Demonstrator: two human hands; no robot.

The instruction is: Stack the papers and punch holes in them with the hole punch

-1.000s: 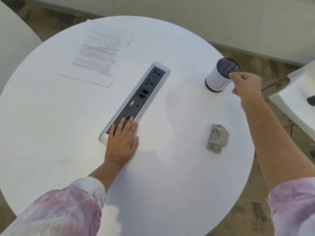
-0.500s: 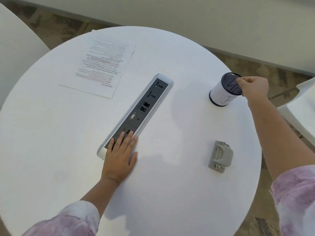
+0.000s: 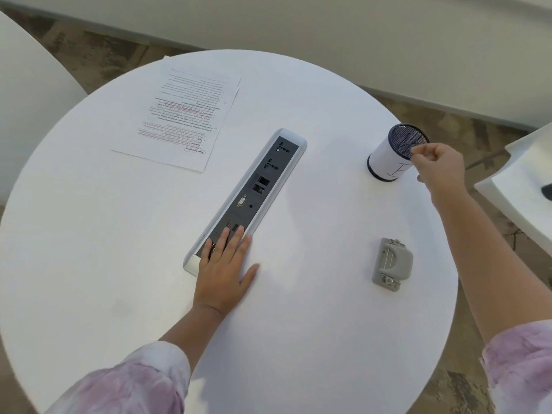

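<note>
A small stack of printed papers (image 3: pixel 182 121), slightly fanned, lies at the far left of the round white table (image 3: pixel 298 339). The grey hole punch (image 3: pixel 392 264) sits alone near the table's right edge. My left hand (image 3: pixel 222 270) rests flat on the table, fingers spread over the near end of the power panel (image 3: pixel 263 180), holding nothing. My right hand (image 3: pixel 439 165) reaches to the far right, its fingertips pinched on the rim of a white mesh cup (image 3: pixel 388 162). Both hands are well apart from the papers and the punch.
The grey socket panel runs diagonally across the table's middle. A white chair (image 3: pixel 27 85) stands at the left, and another white seat (image 3: pixel 522 186) is close to the right edge beside the cup. A wall base runs along the back.
The view has shifted, so everything sits lower in the frame. My right hand stays pinched at the cup's rim, my left hand stays flat on the panel's end. Papers and punch have not moved.
</note>
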